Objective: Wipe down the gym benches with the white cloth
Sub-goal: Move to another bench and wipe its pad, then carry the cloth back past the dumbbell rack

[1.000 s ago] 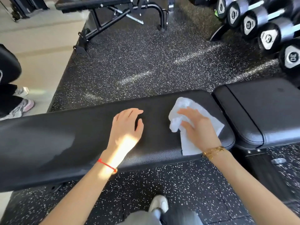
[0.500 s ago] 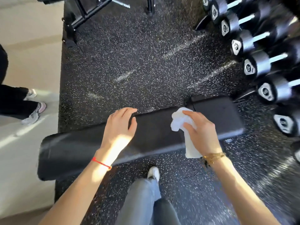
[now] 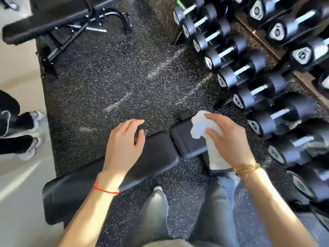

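- White cloth (image 3: 204,127) is bunched under the right hand (image 3: 229,141), over the short seat pad (image 3: 185,139) at the right end of the gym bench (image 3: 146,157); a loose part of the cloth hangs down past the near edge of that pad.
- Right hand holds the cloth with curled fingers on top of it, and the thumb side presses the fabric from the left. A gold bracelet (image 3: 247,169) is on this wrist.
- Left hand (image 3: 122,148) is over the long back pad, near its far edge, with the fingers loosely bent and a little spread; it holds nothing. Whether the palm touches the pad, I cannot tell. A red string bracelet (image 3: 105,189) is on this wrist.
- The bench is black and lies across the speckled rubber floor (image 3: 106,86), with its left end close to the pale floor at the left.
- A dumbbell rack (image 3: 249,77) with many black dumbbells stands at the right, near the seat end of the bench.
- A second black bench (image 3: 53,20) stands at the far left corner of the rubber floor, well apart from the first one.
- Another person's legs and sneakers (image 3: 32,136) are at the left edge, on the pale floor.
- The wearer's own legs in grey trousers (image 3: 178,220) are at the bottom, just beside the near edge of the bench.
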{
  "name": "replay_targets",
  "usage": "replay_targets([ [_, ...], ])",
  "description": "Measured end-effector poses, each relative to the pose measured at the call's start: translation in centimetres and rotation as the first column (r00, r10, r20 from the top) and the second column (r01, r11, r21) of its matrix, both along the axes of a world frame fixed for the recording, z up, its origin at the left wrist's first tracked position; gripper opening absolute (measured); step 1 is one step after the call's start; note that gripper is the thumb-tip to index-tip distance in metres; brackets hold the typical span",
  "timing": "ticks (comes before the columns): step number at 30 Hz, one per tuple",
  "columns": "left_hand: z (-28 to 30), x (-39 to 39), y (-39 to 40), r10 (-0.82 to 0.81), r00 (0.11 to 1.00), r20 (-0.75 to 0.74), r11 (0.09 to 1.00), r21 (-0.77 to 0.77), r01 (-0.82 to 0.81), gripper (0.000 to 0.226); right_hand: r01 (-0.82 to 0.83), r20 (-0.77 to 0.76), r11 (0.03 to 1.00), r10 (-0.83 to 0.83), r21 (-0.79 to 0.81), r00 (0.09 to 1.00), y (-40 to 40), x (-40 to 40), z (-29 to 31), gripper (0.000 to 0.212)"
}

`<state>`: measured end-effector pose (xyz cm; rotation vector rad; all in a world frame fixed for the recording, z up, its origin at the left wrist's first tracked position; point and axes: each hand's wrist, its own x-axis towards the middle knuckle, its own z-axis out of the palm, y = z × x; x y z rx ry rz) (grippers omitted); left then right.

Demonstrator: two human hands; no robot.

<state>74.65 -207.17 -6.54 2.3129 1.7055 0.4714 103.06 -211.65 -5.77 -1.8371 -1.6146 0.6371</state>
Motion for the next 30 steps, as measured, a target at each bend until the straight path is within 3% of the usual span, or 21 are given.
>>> replay_targets([
  [15, 4.4, 30.5, 4.8, 0.276, 0.948, 0.159, 0.960, 0.011, -0.281, 0.027, -0.235, 0.113, 0.968, 0.225, 0.088, 0.968, 11.7, 30.3, 4.9, 0.035],
  [24, 5.1, 34.7, 9.5, 0.360, 0.922, 0.144, 0.932, -0.002, -0.363, 0.033, -0.254, 0.001, 0.966, 0.255, 0.041, 0.967, 18.3, 34.9, 5.5, 0.037],
  [30, 5.1, 36.9, 15.9, 0.417, 0.895, 0.156, 0.905, 0.019, -0.425, 0.028, -0.292, 0.009, 0.955, 0.292, 0.041, 0.956, 25.9, 35.8, 5.2, 0.036],
])
